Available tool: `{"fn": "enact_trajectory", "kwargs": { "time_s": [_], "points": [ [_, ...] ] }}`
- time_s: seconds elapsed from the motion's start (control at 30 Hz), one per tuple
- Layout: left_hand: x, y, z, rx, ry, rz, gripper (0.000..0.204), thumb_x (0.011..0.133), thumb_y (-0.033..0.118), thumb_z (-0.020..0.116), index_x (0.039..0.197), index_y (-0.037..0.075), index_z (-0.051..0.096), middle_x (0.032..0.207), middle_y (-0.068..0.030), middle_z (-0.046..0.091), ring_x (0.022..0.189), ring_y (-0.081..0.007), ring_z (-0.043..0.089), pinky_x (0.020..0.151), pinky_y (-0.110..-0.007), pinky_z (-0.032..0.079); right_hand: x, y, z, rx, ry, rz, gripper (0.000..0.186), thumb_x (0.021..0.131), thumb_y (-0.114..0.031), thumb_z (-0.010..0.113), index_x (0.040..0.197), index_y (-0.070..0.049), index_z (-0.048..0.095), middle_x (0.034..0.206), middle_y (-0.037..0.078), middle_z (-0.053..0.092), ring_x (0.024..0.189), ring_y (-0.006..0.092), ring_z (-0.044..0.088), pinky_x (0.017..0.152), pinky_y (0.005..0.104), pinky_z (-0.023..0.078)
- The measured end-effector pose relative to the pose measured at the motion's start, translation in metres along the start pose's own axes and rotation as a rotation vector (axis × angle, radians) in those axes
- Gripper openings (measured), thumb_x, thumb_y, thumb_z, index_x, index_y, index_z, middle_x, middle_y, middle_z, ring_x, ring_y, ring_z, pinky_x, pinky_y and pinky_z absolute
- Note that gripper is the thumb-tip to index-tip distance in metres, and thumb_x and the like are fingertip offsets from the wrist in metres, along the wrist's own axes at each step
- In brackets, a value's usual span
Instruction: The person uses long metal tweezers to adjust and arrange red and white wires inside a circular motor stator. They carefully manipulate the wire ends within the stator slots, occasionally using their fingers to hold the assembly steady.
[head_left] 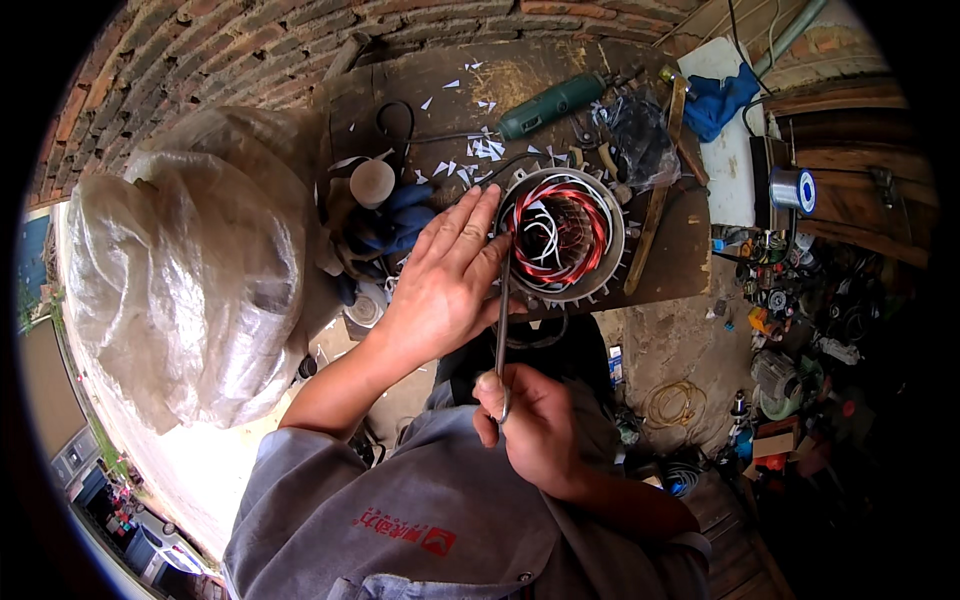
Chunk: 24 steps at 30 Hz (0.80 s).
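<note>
Metal rod-like tool (502,335), near end gripped in R hand (537,425), points to 12 o'clock; L hand (450,270), fingers extended (can't tell if gripping), at 9 o'clock of red-wound stator (585,262) on bench (400,85); green pwr tool (553,105) at stator's 12.

Centre of the frame: seeing glossy red winding wire (603,225), lacquer-bright, packed inside a dull grey metal housing (618,243). Just below, catching a smooth sheen along a long metal tool (501,340). Upper centre: finding a wooden tabletop (400,82), matt, scuffed, worn pale in patches; on it, noting matt white slips (488,149), apparently paper, and a green power tool (550,107), seemingly smooth plastic. Left: seeing plastic sheeting (215,250), translucent, crumpled, glossy. Upper left: meeting a rough, matt brick wall (250,50). Upper right: noting soft matt blue cloth (720,102) and, farther right, a spool of shiny silvery wire (786,190). Lower centre: seeing a matt grey cloth shirt (420,490), softly creased.
</note>
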<state>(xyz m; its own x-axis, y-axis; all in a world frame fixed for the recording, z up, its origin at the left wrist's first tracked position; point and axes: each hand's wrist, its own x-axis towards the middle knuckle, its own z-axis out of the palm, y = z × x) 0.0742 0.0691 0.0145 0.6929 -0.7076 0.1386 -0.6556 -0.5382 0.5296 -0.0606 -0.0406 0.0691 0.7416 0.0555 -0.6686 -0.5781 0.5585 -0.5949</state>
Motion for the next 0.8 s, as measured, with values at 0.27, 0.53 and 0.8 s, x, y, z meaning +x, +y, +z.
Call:
{"fn": "enact_trajectory", "kwargs": {
  "time_s": [0.27,0.53,0.8],
  "points": [
    [-0.003,0.003,-0.007,0.003,0.095,0.044,0.065,0.065,0.034,0.085,0.114,-0.003,0.065,0.144,-0.0285,0.045,0.134,-0.0436,0.046,0.106,-0.048,0.04,-0.012,-0.001,0.002,-0.15,-0.058,-0.041,0.019,0.1,-0.017,0.059,0.092,0.0,0.057,0.063,0.0,0.055,0.054,0.0046,0.049,0.05,0.022,0.037],
    [-0.045,-0.011,-0.021,0.311,-0.136,-0.386,0.082,0.072,0.04,0.081,0.135,-0.002,0.05,0.15,-0.0285,0.037,0.136,-0.0439,0.04,0.104,-0.052,0.041,-0.013,-0.004,-0.011,-0.074,-0.305,0.133,0.02,0.101,-0.021,0.057,0.096,-0.002,0.057,0.067,-0.002,0.055,0.059,0.0051,0.05,0.056,0.0236,0.038],
    [-0.017,-0.004,-0.014,-0.289,0.09,-0.318,0.048,0.079,0.019,0.081,0.117,-0.002,0.061,0.133,-0.0214,0.058,0.12,-0.0355,0.059,0.097,-0.04,0.048,-0.018,0.009,-0.061,0.362,-0.41,0.019,0.036,0.101,-0.039,0.054,0.102,-0.003,0.054,0.065,0.003,0.052,0.062,0.0141,0.051,0.06,0.0285,0.039]
  ]
}}
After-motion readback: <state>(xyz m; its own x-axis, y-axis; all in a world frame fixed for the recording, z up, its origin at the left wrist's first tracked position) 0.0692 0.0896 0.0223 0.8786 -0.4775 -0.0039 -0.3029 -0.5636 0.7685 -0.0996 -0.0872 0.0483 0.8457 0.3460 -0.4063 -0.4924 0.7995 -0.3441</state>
